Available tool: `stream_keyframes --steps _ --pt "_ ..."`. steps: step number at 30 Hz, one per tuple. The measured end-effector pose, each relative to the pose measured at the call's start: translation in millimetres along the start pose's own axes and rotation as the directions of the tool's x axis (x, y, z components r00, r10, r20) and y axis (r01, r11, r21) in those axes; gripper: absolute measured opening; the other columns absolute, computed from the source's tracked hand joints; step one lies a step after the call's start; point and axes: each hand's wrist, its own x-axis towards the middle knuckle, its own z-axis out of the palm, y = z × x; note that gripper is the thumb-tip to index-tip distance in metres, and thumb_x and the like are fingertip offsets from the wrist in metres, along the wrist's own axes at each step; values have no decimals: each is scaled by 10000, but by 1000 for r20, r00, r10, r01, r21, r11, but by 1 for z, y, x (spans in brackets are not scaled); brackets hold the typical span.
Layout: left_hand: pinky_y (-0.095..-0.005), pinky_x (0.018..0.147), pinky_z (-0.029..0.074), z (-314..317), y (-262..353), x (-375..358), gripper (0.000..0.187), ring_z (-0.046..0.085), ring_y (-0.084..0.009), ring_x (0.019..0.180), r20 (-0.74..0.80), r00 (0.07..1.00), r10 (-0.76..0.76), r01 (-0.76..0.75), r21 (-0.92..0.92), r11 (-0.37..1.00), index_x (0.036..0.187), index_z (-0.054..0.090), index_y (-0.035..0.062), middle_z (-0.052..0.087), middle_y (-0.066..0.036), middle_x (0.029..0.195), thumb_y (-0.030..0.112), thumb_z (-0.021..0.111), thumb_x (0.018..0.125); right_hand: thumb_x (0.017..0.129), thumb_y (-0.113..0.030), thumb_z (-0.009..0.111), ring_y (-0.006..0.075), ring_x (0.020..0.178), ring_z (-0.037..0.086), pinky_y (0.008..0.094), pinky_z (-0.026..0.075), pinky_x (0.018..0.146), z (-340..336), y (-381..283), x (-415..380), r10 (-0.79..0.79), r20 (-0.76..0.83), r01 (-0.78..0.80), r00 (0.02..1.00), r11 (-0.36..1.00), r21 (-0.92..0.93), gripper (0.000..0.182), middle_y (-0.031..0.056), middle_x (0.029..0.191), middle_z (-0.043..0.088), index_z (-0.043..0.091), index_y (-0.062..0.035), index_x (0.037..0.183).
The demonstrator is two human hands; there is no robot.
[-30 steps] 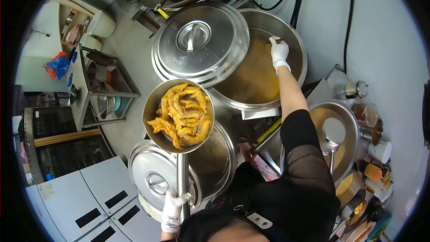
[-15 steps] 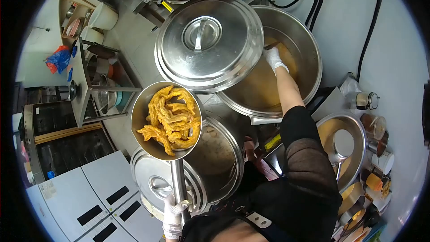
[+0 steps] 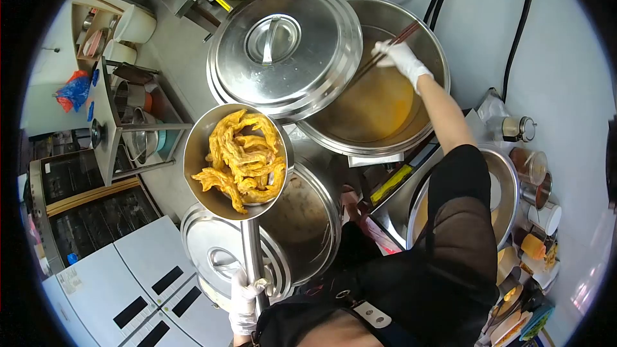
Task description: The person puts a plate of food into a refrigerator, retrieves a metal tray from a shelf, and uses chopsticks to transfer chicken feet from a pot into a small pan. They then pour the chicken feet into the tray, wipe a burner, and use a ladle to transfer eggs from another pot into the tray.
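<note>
My left hand, in a white glove, is closed round the long metal handle of a big ladle. Yellow, wrinkled pieces of food lie in its bowl, above a lidded pot. My right hand, also gloved, grips dark chopsticks over a large steel pot of brownish broth. The chopsticks slant down to the left, and their lower ends pass near the lid's edge, where I cannot see them clearly. A steel lid covers the left part of that pot.
A second pot with murky liquid stands below, partly under another lid. At right are a large steel basin and several jars. A metal rack and white cabinets are at left.
My right hand has drawn back and to the right within the pot's opening, bringing the chopsticks into clearer view. The whole view has shifted slightly. My left hand still holds the ladle.
</note>
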Motion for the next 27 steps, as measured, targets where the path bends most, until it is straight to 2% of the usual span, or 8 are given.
stream_keyframes --steps 6,8,10,12,16,19,22,27 --pt "-263 542 478 -5 0 -4 633 556 -143 565 -4 1000 -18 18 -8 1000 1150 516 -80 581 -66 743 245 829 706 843 -182 689 200 901 657 319 503 826 -10 11 20 -397 -278 328 875 907 -265 189 69 935 709 704 -20 938" --pt "-261 547 477 -3 2 -6 628 556 -143 565 -4 1000 -24 24 -11 1000 1150 513 -81 580 -66 734 238 826 709 814 -192 698 264 948 655 367 472 855 -16 44 27 -272 -201 160 941 882 -444 235 136 975 706 702 -22 976" --pt "-262 553 475 1 3 -7 620 556 -145 569 9 1000 -26 26 -20 999 1151 511 -82 578 -67 724 232 820 715 823 -261 686 319 977 647 396 471 865 -14 55 14 -149 -153 -16 977 664 -748 296 176 997 693 693 -22 997" --pt "-270 556 476 3 4 -5 615 556 -147 574 5 1000 -15 15 5 1000 1152 510 -82 577 -70 718 231 814 719 830 -319 670 345 994 636 414 471 863 -9 63 -1 -73 -110 -36 991 658 -753 351 199 1014 681 682 -21 1015" --pt "-235 496 430 8 6 -2 685 529 -139 523 -31 999 -24 24 -4 1000 1149 521 -77 567 -61 689 293 854 679 805 -240 722 277 839 659 396 515 764 9 84 -28 104 23 -67 994 781 -620 270 130 909 693 663 -9 931" --pt "-233 496 430 7 4 -3 669 528 -140 520 -43 999 -16 16 3 1000 1148 522 -76 565 -60 687 278 845 682 824 -216 715 203 755 647 318 555 596 33 101 -36 294 61 -241 954 869 -432 205 95 892 687 661 -30 892" --pt "-261 544 463 3 3 -2 636 550 -148 574 5 1000 -13 13 10 1000 1150 508 -83 573 -71 717 263 820 717 859 -214 682 205 746 642 329 568 602 38 88 -25 247 49 -234 968 954 -185 205 91 907 685 669 -19 919" --pt "-256 532 460 2 5 0 683 551 -147 569 11 1000 -6 5 31 999 1151 507 -86 572 -66 713 307 838 701 955 -210 565 317 975 623 392 594 787 22 35 -27 217 48 -220 975 974 56 282 186 1145 617 633 46 1054"
